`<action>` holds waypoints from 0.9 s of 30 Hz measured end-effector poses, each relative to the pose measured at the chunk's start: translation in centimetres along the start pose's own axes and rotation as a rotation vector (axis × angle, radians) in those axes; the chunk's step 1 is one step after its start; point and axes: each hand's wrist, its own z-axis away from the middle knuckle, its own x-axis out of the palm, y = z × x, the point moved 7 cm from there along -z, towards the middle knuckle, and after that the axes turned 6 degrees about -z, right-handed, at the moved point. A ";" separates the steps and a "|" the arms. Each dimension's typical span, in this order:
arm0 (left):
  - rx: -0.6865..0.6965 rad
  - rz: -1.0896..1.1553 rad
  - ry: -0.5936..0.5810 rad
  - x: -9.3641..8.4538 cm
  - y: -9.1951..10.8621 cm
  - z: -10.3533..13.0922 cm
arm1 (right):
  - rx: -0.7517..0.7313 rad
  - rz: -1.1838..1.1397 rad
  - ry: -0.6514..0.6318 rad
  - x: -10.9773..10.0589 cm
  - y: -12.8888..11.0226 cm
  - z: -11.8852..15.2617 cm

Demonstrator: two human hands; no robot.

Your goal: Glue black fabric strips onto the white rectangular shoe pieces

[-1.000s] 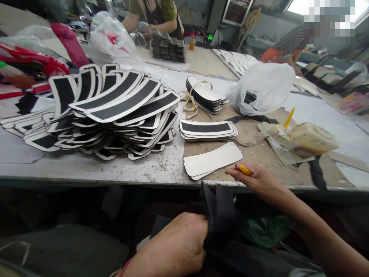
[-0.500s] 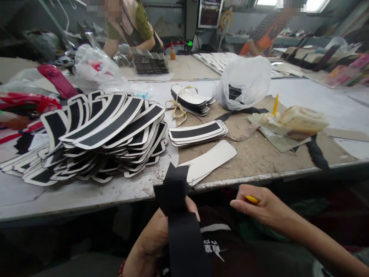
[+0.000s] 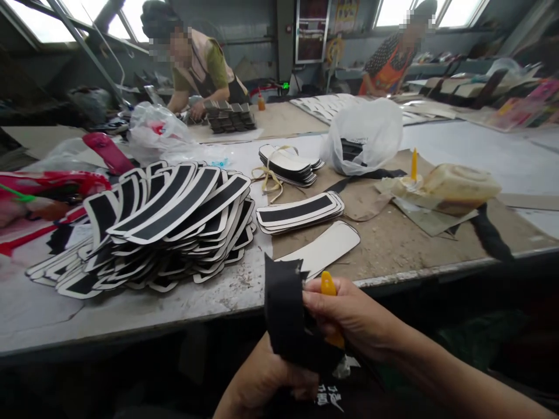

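In front of the table's edge my left hand (image 3: 275, 369) is closed around some black strips (image 3: 283, 311), which curl upward over it. My right hand (image 3: 349, 311) is closed on a flat yellow-handled tool (image 3: 328, 285); its thumb and fingertips also touch the right edge of the strips. The tool's working end is mostly hidden behind the strips. Just beyond lie blank white curved pieces (image 3: 327, 244). Behind these is a small stack of white curved pieces with black centres (image 3: 301, 212). A large fanned heap of similar pieces (image 3: 174, 227) spreads to the left.
A stained glue-like tub (image 3: 463, 183) with a yellow stick (image 3: 414, 164) stands at the right on brown board. A white plastic bag (image 3: 367, 134) and a tied bundle (image 3: 288, 163) lie farther back. Two people (image 3: 205, 70) work across the table.
My right hand has come left to the black strips with the yellow-handled tool. The strips have turned and now curl over my left hand. The camera view has tilted up slightly.
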 end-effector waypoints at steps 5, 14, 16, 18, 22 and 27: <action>-0.007 0.056 -0.003 -0.3 -1.1 -0.2 | -0.002 -0.019 0.051 0.4 0.3 -0.2; 0.129 0.172 0.077 -1.6 0.0 -0.2 | -0.233 0.157 0.184 0.5 -2.0 -1.0; 0.132 0.207 0.082 -2.0 -0.1 -0.2 | -0.280 0.226 0.285 -0.3 -3.1 -1.1; 0.114 0.222 0.096 -2.6 -0.7 0.0 | -0.324 0.269 0.379 -1.4 -4.5 -1.1; 0.048 0.190 0.174 -4.9 -1.7 1.8 | -0.476 0.274 0.588 -4.5 -8.6 0.6; 0.171 0.322 0.524 -9.0 -0.7 4.1 | -0.450 0.324 0.700 -8.7 -11.4 3.9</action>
